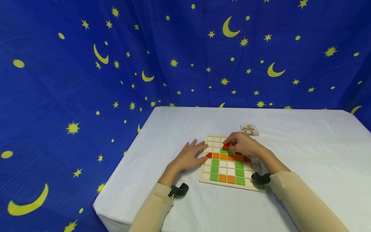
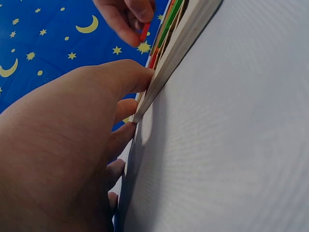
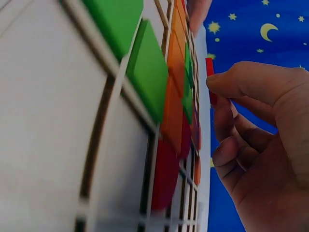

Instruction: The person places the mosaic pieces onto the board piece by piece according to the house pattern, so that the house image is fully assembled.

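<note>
A square wooden grid board [image 1: 206, 177] lies on the table, with green, orange and red tiles set in some of its cells. Between thumb and fingers my right hand [image 1: 242, 143] pinches a red tile [image 3: 211, 79], held over the upper middle of the board near a green tile [image 1: 223, 150]. My left hand [image 1: 189, 155] rests at the board's left edge, its fingers spread and the thumb touching the rim beside a rounded red tile [image 1: 209, 155]. My right hand hides part of the board's upper right.
A small pattern card [image 1: 250, 129] with a coloured grid lies just beyond the board. White cloth [image 1: 318, 161] covers the table. Behind and to the left hangs a blue curtain [image 1: 197, 42] with yellow moons and stars. Both wrists carry black camera mounts [image 1: 180, 190].
</note>
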Demonstrator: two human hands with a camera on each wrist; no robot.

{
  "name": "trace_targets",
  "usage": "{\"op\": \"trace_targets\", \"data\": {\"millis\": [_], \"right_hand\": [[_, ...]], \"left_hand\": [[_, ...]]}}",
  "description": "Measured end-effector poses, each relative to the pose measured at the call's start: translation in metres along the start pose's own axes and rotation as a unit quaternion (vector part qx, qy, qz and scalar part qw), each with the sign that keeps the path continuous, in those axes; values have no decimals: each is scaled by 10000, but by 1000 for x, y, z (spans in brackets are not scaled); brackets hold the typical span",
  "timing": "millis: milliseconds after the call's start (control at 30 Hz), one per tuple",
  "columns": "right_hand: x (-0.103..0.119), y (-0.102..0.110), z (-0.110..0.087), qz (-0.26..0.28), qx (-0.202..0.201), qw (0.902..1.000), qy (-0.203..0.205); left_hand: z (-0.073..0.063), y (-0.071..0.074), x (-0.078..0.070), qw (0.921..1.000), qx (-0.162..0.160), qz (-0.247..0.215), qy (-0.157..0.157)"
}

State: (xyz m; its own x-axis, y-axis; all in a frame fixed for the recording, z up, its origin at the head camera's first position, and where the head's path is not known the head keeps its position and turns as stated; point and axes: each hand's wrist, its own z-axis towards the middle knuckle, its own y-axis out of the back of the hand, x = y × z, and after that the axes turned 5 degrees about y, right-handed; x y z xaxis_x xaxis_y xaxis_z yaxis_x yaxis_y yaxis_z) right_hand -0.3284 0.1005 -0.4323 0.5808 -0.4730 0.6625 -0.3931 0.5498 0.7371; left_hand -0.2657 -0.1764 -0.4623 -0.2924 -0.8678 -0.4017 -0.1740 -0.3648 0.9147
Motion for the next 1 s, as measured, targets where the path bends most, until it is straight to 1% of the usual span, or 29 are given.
{"op": "trace_targets", "data": {"millis": [133, 267, 500, 667, 767, 900, 1000], "right_hand": [[3, -6, 7, 83, 96, 9999, 34], [6, -12, 16, 44, 175, 9998, 56], [11, -21, 26, -167, 390, 9989, 216], [13, -25, 27, -304, 556, 9974, 340], [12, -24, 27, -409, 648, 9959, 483], [10, -24, 26, -445, 651, 9949, 631], [10, -24, 24, -397, 608, 9953, 643]], "left_hand": [[0, -1, 0, 10000, -9, 36, -28], [0, -1, 1, 9999, -32, 98, -19], [2, -1, 1, 9999, -54, 102, -30], [1, -2, 1, 9999, -73, 102, -40], [0, -1, 1, 9999, -73, 82, -40], [0, -1, 0, 9999, -54, 85, -38], [0, -1, 0, 9999, -43, 102, -25]]}}
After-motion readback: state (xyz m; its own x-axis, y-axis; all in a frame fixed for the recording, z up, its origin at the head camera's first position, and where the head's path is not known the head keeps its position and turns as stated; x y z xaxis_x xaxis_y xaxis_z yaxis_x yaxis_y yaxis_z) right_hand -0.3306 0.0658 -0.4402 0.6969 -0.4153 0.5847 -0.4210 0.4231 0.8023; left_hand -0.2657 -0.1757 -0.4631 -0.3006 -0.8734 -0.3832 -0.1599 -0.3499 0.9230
